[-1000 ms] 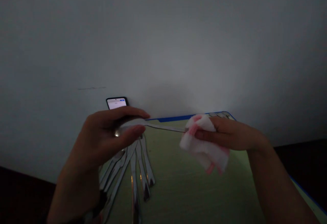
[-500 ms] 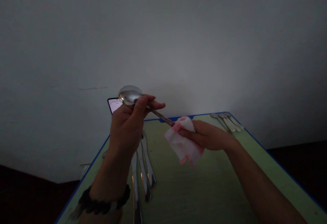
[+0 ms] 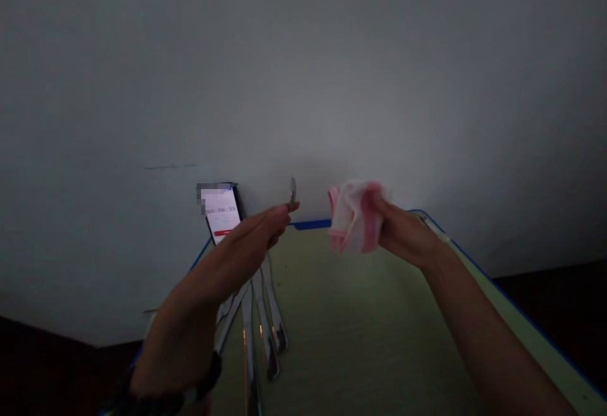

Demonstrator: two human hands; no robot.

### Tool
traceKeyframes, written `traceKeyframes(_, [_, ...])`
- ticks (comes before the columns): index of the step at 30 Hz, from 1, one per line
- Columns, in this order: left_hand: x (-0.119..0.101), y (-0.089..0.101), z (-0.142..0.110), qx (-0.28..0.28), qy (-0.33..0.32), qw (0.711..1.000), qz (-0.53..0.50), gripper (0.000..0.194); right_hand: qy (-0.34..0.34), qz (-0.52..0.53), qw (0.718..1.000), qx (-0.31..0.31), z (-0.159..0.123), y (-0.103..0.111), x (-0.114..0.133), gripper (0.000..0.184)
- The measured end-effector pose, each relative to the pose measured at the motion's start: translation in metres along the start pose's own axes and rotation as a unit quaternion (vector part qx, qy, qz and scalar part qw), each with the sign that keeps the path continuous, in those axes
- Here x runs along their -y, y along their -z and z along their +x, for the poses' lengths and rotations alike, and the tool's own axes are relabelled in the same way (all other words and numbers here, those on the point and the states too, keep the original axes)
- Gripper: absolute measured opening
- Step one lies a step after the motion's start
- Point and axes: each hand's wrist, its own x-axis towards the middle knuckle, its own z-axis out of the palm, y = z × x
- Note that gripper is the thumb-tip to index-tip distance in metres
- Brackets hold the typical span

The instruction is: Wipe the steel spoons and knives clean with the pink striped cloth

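Observation:
My left hand [image 3: 258,236] is closed around a metal spoon [image 3: 293,191], held above the far part of the table. Only a narrow, edge-on part of the spoon shows past my fingertips; the rest is hidden by the hand. To the right, my right hand [image 3: 403,232] grips a pink and white cloth [image 3: 355,217], bunched and slightly blurred. A gap separates cloth and spoon. Below my left hand, several metal knives [image 3: 265,327] lie with their handles toward me, and other cutlery lies partly hidden under the wrist.
A phone [image 3: 222,214] with a lit timer screen leans against the wall [image 3: 313,87] at the back left. More cutlery [image 3: 434,226] at the back right is mostly covered by my right hand. The green table [image 3: 360,340] has a blue edge.
My left hand has turned, so the spoon's bowl no longer faces me broadside. The cloth has come off the spoon's handle and risen with my right hand. More of the phone shows.

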Motion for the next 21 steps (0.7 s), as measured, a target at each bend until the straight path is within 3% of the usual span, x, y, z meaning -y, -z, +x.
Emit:
traceKeyframes(3, [-0.010, -0.004, -0.005, 0.061, -0.034, 0.996, 0.057, 0.036, -0.006, 0.119, 0.993, 0.012, 0.002, -0.003, 0.000, 0.027])
traceKeyframes(6, [-0.017, -0.007, -0.003, 0.102, -0.075, 0.984, 0.124, 0.032, -0.018, 0.159, 0.987, 0.004, 0.002, 0.002, -0.003, 0.021])
traceKeyframes(9, [-0.017, -0.010, 0.001, 0.084, -0.091, 0.974, 0.189, 0.031, -0.050, 0.144, 0.988, 0.004, 0.003, 0.005, -0.008, 0.020])
traceKeyframes(12, [-0.016, -0.012, 0.003, 0.057, -0.057, 0.974, 0.211, 0.033, -0.082, 0.124, 0.989, 0.003, 0.007, 0.005, -0.013, 0.019])
traceKeyframes(16, [-0.018, -0.012, 0.001, 0.086, -0.029, 0.969, 0.230, 0.039, -0.026, 0.121, 0.992, -0.015, 0.016, 0.005, -0.017, 0.017])
traceKeyframes(21, [-0.018, -0.010, 0.000, 0.127, -0.046, 0.961, 0.241, 0.031, -0.023, 0.161, 0.987, -0.012, 0.020, 0.007, -0.020, 0.015])
